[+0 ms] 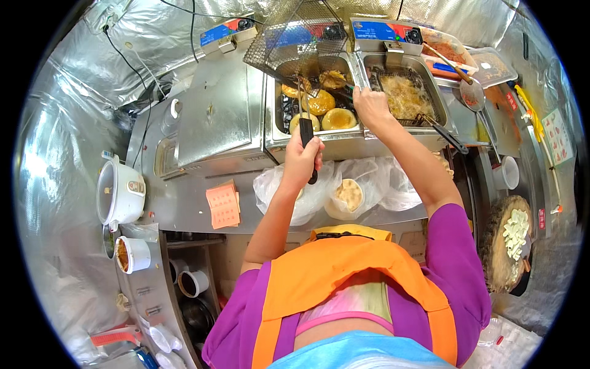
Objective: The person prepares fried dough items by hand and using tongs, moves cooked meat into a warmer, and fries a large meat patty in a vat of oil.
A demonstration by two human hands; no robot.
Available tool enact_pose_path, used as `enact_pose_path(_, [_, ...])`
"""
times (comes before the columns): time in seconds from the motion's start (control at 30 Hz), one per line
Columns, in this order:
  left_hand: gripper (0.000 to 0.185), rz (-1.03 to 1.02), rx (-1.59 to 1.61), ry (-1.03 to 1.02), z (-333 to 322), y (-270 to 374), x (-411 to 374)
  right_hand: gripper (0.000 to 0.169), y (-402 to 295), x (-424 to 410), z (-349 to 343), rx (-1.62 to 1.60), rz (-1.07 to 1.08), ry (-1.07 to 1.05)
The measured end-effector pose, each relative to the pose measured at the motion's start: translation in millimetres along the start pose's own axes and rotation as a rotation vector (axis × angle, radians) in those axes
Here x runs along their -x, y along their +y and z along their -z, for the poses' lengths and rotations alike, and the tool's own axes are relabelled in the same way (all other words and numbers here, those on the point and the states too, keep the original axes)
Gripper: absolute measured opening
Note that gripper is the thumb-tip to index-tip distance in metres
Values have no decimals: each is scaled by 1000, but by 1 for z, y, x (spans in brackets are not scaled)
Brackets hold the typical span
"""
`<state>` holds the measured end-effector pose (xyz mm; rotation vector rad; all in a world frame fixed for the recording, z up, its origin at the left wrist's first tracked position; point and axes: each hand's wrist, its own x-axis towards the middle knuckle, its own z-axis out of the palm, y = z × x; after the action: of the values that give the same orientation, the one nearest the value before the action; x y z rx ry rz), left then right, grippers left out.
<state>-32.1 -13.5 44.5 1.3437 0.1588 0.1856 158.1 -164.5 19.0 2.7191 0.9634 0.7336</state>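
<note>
My left hand (304, 157) grips the black handle (306, 131) of a wire fryer basket (299, 46). The basket is tilted up over the back of the left fryer vat (274, 115). Several round golden breads (321, 102) lie in that vat's dark oil; one at the front (339, 119) has a sunken middle. Around a thin tool, probably tongs (345, 84), my right hand (371, 104) is closed at the vat's right side. The tool's tip reaches toward a browned piece (332, 79) at the back, and whether it touches is unclear.
Oil bubbles in the right vat (408, 97), whose basket handle (445, 133) juts forward. Plastic bags with pale flat breads (349, 194) lie before me. Orange paper slips (223, 205) and a rice cooker (120, 191) are leftward. Rightward are a skimmer (472, 94) and a chopping block (498, 244).
</note>
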Motion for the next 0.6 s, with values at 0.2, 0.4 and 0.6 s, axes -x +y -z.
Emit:
enact_pose_path(0.2, [17,-16,-27,76,5,-12,-3,27,38,30,26,-460,-185,-83])
enact_pose_path(0.4, [30,-22,-98,121,3,-22,-8,39,62,80,32,-1448,-627,-333])
enact_pose_path(0.6, [31,-28,-99,126,2,-24,-9,37,64,86,20,-1418,-623,-314])
